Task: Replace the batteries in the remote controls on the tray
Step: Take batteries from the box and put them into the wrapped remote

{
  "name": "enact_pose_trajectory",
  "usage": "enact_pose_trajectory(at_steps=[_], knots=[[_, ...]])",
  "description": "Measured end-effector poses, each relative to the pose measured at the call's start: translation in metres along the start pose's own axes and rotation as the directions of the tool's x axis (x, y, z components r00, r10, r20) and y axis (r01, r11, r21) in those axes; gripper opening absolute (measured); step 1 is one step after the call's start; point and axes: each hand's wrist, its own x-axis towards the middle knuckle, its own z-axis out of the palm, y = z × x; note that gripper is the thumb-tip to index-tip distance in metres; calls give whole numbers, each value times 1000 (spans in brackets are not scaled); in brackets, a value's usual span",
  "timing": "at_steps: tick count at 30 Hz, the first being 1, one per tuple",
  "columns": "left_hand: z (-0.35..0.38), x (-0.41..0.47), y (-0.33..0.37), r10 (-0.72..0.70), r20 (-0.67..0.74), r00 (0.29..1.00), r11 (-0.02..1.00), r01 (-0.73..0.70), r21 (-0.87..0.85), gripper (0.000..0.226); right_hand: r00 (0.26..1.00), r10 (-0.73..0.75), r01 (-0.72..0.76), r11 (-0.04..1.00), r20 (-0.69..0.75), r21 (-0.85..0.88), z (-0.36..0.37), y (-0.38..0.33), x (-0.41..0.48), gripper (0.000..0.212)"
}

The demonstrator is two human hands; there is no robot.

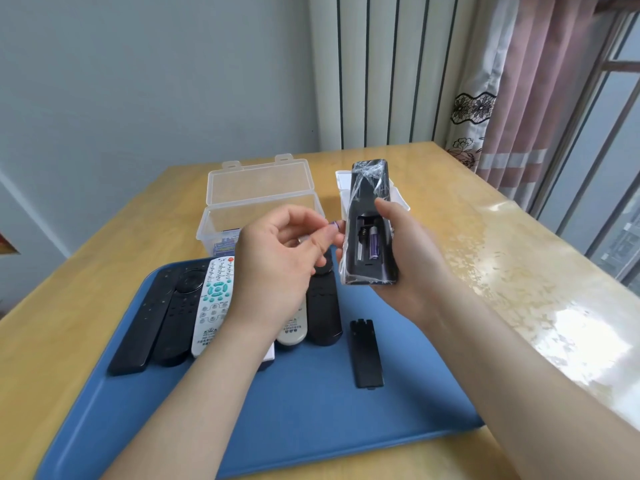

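My right hand (pixel 405 258) holds a black remote (pixel 365 195) wrapped in clear film, back side up, above the blue tray (pixel 311 427). Its battery compartment is uncovered, with one purple battery (pixel 374 243) in the right slot and the left slot bare. My left hand (pixel 277 261) pinches a small purple battery (pixel 335 224) just left of the compartment. The black battery cover (pixel 366 353) lies on the tray. Several more remotes lie side by side on the tray's left, among them a white one (pixel 213 303) and black ones (pixel 323 306).
A clear plastic box (pixel 259 199) with its lid up stands behind the tray and holds packs of batteries (pixel 225 245). A second clear box (pixel 343 188) sits behind the held remote. The wooden table (pixel 485 271) runs right toward curtains and a window.
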Motion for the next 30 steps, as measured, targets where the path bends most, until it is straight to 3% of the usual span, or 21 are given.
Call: enact_pose_trajectory(at_steps=[4,8,11,18,20,23,26,30], knots=[[5,-4,-9,124,27,992,966,-127,227,18,995,-88,79,980,-44,-181,3,3,-2,22],[7,-7,-12,353,180,918,797,-396,456,32,982,-179,156,950,-66,-271,5,8,-1,16],[5,-9,-12,400,291,869,696,-495,521,45,973,-217,180,930,-84,-321,4,9,1,16],[4,-8,-6,512,232,827,558,-525,643,9,951,-307,268,885,-45,-381,7,13,0,19],[4,-7,-9,503,239,831,567,-526,634,12,949,-313,276,879,-35,-389,8,15,0,20],[2,-6,-9,434,251,865,695,-498,518,16,957,-287,249,895,-50,-371,6,15,2,23],[2,-7,-8,309,329,892,784,-435,443,17,968,-236,201,932,-82,-300,2,10,2,22],[0,-6,-6,164,457,874,842,-365,397,27,974,-205,172,949,-101,-265,-1,6,2,23]])
